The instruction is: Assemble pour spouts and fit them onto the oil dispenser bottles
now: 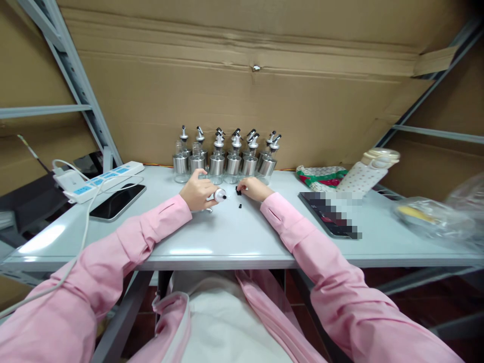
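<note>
My left hand is closed around a bottle pourer, whose round whitish-silver end with a dark tip faces the camera. My right hand has its fingertips pinched at a small black part just above the table. Between the hands and nearer me lies another small black piece. Under my left hand a small shiny metal piece shows in part. Behind the hands stand two rows of glass bottles with steel sleeves. Most carry pourer spouts; two bottles at the front left have bare necks.
On the left of the table are a power strip, a white cable and a phone. To the right lie a dark tablet-like device, a patterned cloth, a dotted flask and a plastic bag. Cardboard walls the back.
</note>
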{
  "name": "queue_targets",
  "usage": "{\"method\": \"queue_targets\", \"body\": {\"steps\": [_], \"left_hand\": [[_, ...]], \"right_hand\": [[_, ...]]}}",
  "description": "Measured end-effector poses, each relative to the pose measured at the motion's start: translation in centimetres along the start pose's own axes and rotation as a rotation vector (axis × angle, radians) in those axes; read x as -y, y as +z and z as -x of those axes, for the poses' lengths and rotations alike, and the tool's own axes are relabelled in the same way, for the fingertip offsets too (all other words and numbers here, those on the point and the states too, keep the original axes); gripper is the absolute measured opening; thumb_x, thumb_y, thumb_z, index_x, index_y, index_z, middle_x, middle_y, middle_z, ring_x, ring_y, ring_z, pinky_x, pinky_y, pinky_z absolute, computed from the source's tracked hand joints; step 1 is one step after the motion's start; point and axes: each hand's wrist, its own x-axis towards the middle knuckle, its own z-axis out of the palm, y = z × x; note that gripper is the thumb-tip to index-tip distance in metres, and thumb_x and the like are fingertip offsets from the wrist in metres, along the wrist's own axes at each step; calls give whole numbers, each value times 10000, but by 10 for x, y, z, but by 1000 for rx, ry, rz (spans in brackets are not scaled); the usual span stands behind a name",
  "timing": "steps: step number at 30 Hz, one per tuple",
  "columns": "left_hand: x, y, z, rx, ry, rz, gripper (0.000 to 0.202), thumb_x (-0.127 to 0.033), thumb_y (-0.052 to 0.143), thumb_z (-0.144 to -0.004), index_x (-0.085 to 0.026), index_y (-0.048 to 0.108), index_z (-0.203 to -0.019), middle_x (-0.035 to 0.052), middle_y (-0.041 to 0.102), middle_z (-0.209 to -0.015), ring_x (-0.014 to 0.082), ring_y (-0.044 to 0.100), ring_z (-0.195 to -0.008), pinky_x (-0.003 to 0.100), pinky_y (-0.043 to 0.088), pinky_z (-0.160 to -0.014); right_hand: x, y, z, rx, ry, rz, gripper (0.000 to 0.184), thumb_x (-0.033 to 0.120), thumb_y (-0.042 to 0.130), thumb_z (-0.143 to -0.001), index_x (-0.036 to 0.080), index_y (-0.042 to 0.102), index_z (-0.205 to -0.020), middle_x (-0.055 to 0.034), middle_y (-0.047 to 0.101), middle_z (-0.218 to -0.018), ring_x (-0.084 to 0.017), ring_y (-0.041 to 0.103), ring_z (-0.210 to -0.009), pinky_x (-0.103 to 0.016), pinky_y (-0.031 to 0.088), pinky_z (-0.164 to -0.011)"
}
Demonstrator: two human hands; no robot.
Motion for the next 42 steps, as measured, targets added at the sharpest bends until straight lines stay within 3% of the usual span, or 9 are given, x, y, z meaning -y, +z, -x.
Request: {"method": "queue_targets", "body": {"steps": [18,28,30,35,38,42], "left_hand": [[0,-1,-1,6,1,9,207,-325,446,-816,-185,594,-777,-29,600,-541,106,503,-514,401,305,-847],[-1,-1,-1,0,4,-1,205,-315,444,-815,-179,589,-768,-30,598,-534,103,503,-508,397,306,-850],[0,-1,0,-10,8,2,196,-308,452,-809,-178,592,-770,-29,600,-535,104,502,-507,398,306,-849],[0,0,0,19,-20,-7,183,-296,460,-786,-175,597,-764,-26,601,-541,111,509,-520,402,309,-859],[0,-1,0,43,-80,-36,163,-266,471,-736,-170,567,-646,-20,579,-513,122,511,-526,406,319,-857],[-1,-3,-2,35,-176,-81,195,-265,489,-677,-170,501,-506,-10,534,-454,125,484,-482,411,339,-834]], "right_hand": [[-1,1,-1,5,-25,5,263,-7,490,-710,128,688,-816,-74,676,-847,-141,601,-759,-204,416,-718],[3,-2,0,-51,-30,-14,228,42,467,-783,135,664,-850,-73,678,-899,-153,603,-839,-222,404,-773],[5,-4,1,-106,-41,-36,224,58,460,-795,133,651,-885,-77,671,-915,-153,598,-851,-226,406,-783],[22,-15,7,-413,-170,-55,229,200,440,-849,150,582,-1022,-88,623,-936,-173,575,-842,-270,427,-778],[38,-20,12,-552,-306,-45,209,256,461,-838,160,568,-989,-98,597,-960,-191,558,-893,-295,432,-802],[53,-22,17,-619,-424,-17,147,207,476,-782,174,557,-900,-99,587,-950,-200,543,-893,-313,430,-800]]}}
